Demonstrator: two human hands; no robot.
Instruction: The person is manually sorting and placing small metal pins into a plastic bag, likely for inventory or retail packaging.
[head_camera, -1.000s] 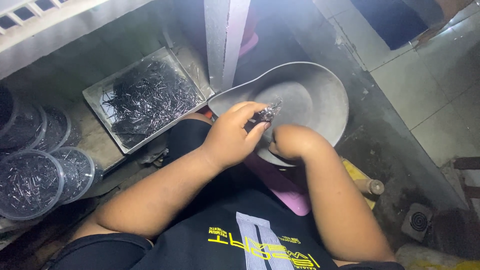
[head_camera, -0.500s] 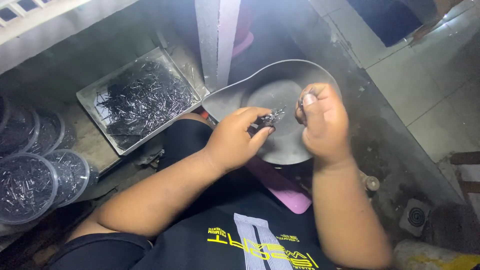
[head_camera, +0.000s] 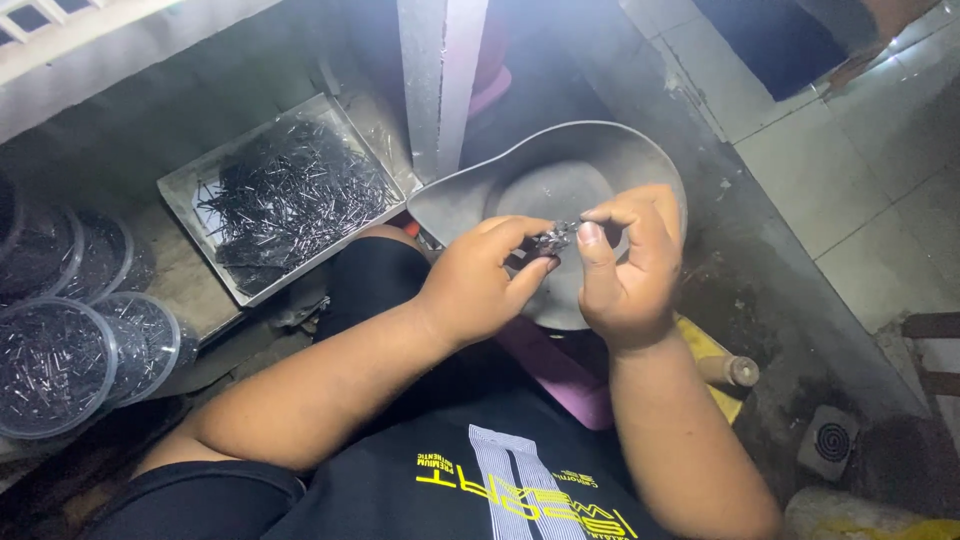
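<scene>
Dark metal, a small cluster of thin pins is sitting pinched between both hands above a grey metal pan. The left hand is gripping it with thumb and fingertips; the right hand is pinching its other end. Left of the pan, a square tray is holding loose dark pins, and round clear tubs of them are standing further left.

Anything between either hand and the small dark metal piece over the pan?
Nothing visible. The left hand and right hand both pinch the small dark metal piece directly, above the grey metal pan.
</scene>
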